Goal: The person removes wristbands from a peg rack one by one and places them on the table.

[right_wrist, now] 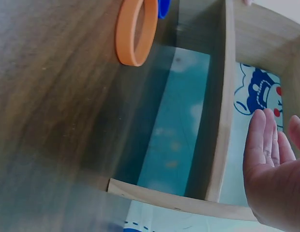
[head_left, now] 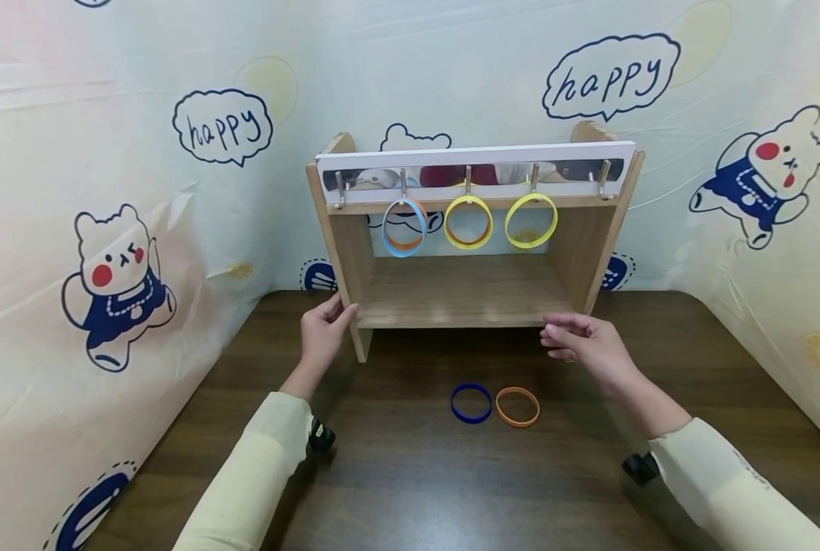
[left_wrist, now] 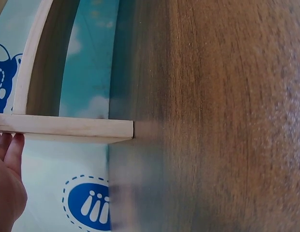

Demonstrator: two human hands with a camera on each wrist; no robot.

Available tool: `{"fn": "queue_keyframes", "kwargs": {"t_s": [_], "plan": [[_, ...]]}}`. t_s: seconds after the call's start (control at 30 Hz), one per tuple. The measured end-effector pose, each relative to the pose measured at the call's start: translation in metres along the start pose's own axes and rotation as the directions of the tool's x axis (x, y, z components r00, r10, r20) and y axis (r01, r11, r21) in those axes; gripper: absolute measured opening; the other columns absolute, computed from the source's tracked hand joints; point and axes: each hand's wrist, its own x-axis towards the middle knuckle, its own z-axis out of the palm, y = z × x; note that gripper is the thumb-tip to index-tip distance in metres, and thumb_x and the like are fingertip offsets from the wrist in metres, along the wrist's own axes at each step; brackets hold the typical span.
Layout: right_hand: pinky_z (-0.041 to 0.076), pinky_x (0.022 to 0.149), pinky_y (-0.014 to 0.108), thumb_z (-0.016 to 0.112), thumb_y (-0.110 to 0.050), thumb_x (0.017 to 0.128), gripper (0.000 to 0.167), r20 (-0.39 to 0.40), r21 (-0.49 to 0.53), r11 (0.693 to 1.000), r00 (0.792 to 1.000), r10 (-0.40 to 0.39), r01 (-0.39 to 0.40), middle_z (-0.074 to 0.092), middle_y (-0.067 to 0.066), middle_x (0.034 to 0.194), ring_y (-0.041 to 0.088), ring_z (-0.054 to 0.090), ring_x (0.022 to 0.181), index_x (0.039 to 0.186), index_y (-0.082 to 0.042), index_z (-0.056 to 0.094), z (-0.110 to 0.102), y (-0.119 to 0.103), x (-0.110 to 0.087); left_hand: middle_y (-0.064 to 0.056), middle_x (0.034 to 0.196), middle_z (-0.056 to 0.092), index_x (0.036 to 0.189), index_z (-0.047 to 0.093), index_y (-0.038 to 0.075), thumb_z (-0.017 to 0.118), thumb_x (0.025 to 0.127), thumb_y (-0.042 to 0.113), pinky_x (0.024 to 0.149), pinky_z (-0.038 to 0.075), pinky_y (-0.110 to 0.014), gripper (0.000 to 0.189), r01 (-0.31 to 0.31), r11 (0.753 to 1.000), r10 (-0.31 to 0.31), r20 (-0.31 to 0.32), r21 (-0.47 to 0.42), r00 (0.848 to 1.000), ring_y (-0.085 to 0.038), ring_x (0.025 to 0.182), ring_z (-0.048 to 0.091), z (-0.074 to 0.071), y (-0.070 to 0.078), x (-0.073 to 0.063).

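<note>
Standing on a dark table (head_left: pixel 410 490), pale wood-grained rack (head_left: pixel 458 291); white-framed reflective strip (head_left: pixel 375 158), five metal hooks (head_left: pixel 604 177), three bearing blue or yellow rings (head_left: pixel 469 245); left hand (head_left: pixel 323 330), fingers straight, touching rack's left side; right hand (head_left: pixel 585 344) loosely extended, near its right side.

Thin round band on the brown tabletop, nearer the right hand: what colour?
Orange. The thin orange band shows best, close up, in the right wrist view.

One pale wooden shelf unit (head_left: pixel 461 287); five slim silver metal hooks (head_left: pixel 468 180), three bearing round coloured bands (head_left: pixel 468 246) (any doubling there, I cannot tell); one dark blue round band (head_left: pixel 472 419); one orange round band (head_left: pixel 518 424); two bare hands, left (head_left: pixel 323 329) and right (head_left: pixel 589 343).
</note>
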Motion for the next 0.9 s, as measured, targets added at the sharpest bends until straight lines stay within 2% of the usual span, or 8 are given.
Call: {"fn": "queue_keyframes", "kwargs": {"t_s": [0.17, 0.4, 0.7, 0.9], "plan": [[0.058, 0.081, 0.033, 0.066, -0.018, 0.095, 0.05, -0.032, 0.004, 0.998, 0.998, -0.056, 0.056, 0.071, 0.006, 0.104, 0.016, 0.069, 0.093, 0.13, 0.014, 0.049, 0.0, -0.005, 0.004, -0.021, 0.118, 0.063, 0.125, 0.063, -0.001, 0.074, 0.087, 0.012, 0.082, 0.055, -0.031, 0.042, -0.01, 1.0, 0.01, 0.0, 0.001, 1.0, -0.027, 0.105, 0.064, 0.001, 0.0, 0.001], [0.057, 0.08, 0.028, 0.067, -0.017, 0.094, 0.031, -0.047, -0.002, 0.994, 0.993, -0.106, 0.107, 0.069, 0.011, 0.109, 0.02, 0.067, 0.097, 0.121, -0.003, 0.062, 0.002, -0.015, 0.01, -0.022, 0.117, 0.063, 0.125, 0.063, -0.002, 0.074, 0.087, 0.012, 0.081, 0.055, -0.028, 0.042, -0.004, 1.0, 0.004, -0.004, -0.012, 1.0, -0.027, 0.105, 0.064, 0.001, -0.001, 0.001], [0.056, 0.083, 0.029, 0.066, -0.015, 0.094, 0.032, -0.054, 0.077, 0.985, 0.987, -0.153, 0.157, 0.069, 0.009, 0.111, 0.016, 0.068, 0.097, 0.123, -0.004, 0.062, 0.002, -0.033, 0.017, -0.02, 0.117, 0.064, 0.125, 0.063, -0.001, 0.075, 0.087, 0.013, 0.08, 0.055, -0.025, 0.042, 0.018, 1.0, -0.018, -0.012, -0.007, 1.0, -0.025, 0.104, 0.064, 0.0, -0.001, -0.001], [0.056, 0.083, 0.028, 0.068, -0.021, 0.092, 0.036, -0.078, 0.057, 0.986, 0.986, -0.151, 0.155, 0.07, 0.003, 0.109, 0.015, 0.067, 0.098, 0.125, -0.006, 0.062, 0.004, -0.044, 0.023, -0.021, 0.117, 0.064, 0.125, 0.063, -0.001, 0.075, 0.087, 0.014, 0.08, 0.055, -0.024, 0.042, 0.014, 1.0, -0.014, -0.009, -0.012, 1.0, -0.024, 0.104, 0.064, 0.001, -0.003, 0.0]]}}
